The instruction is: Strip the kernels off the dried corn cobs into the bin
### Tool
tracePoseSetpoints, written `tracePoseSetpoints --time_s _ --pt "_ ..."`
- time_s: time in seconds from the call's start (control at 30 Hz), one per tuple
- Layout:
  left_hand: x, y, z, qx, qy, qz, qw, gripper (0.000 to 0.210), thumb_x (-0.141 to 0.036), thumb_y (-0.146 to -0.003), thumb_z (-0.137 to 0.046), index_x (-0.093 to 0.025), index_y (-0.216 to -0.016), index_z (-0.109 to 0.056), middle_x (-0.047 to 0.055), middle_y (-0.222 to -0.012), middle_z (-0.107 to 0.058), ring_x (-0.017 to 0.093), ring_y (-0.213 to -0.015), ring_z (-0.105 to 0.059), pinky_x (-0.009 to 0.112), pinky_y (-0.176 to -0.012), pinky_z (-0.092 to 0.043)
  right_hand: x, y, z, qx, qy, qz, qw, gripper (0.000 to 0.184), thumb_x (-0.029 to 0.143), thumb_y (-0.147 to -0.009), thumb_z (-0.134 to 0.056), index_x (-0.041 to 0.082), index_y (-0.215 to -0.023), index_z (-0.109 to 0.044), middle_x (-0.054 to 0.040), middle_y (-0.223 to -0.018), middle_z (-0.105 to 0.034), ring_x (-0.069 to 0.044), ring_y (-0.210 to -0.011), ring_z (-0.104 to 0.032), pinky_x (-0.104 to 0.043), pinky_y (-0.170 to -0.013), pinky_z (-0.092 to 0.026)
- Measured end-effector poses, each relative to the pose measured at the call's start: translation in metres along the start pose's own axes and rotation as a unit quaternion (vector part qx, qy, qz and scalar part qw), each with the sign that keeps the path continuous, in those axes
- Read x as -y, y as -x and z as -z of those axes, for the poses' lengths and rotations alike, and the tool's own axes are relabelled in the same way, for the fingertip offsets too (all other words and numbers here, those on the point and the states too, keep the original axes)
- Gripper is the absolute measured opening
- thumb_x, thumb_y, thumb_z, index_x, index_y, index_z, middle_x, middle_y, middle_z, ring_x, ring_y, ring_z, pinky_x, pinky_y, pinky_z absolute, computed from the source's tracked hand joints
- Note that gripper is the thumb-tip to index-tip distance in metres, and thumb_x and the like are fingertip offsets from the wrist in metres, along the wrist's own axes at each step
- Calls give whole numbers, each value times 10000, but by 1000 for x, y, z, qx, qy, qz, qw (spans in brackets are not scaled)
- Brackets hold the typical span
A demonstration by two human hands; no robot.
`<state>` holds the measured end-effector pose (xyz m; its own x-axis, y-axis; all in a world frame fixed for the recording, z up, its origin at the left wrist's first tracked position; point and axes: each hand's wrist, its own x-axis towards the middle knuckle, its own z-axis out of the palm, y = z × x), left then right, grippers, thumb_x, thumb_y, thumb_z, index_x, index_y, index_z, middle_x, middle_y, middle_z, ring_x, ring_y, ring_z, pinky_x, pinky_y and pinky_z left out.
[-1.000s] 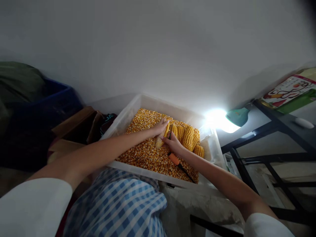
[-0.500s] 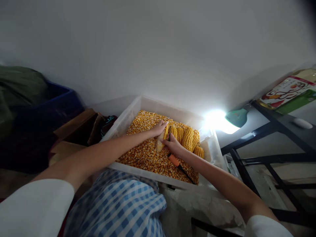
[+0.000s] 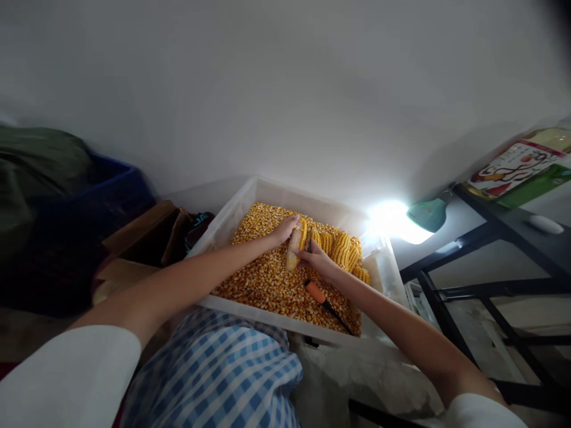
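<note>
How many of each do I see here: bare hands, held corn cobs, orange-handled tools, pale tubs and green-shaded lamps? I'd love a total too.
Bare hands: 2 (left hand, right hand)
Held corn cob: 1
Orange-handled tool: 1
Pale tub: 1
Green-shaded lamp: 1
Total: 6

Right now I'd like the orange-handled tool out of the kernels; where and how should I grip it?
Likely best by the thick orange handle, from above and the left: it lies exposed on the corn kernels, the thin dark shaft slants away, and the right forearm passes on the right.
</note>
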<state>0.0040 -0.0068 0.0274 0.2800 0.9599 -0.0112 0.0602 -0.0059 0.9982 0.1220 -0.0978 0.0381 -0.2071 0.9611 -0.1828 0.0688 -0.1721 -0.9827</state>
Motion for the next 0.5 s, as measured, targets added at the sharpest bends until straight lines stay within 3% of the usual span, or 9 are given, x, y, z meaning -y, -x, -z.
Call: tracePoseSetpoints --time_s 0.1,0.27,0.5 --pt "-6 4 2 -5 -23 33 999 340 -509 -777 -413 -180 -796 -499 -25 -592 -478 120 -561 -475 253 -575 -394 -3 1 -1 -10 43 12 999 368 327 -610 -662 206 -818 -383 29 -767 -467 -109 -690 -487 -245 -559 -483" --pt "-1 9 4 4 -54 -6 999 246 -393 -791 -424 -173 -686 -451 -26 -613 -445 104 -601 -441 232 -613 -373 -11 4 -6 15 32 -5 999 361 318 -618 -658 205 -847 -403 17 -813 -504 -118 -700 -512 -263 -570 -485" --pt "14 6 8 51 -25 14 998 278 -452 -790 -418 -185 -822 -489 -37 -595 -426 94 -555 -416 215 -557 -355 -13 4 -4 46 -27 -24 998 317 285 -630 -660 222 -855 -447 -9 -890 -554 -153 -746 -559 -282 -582 -498"
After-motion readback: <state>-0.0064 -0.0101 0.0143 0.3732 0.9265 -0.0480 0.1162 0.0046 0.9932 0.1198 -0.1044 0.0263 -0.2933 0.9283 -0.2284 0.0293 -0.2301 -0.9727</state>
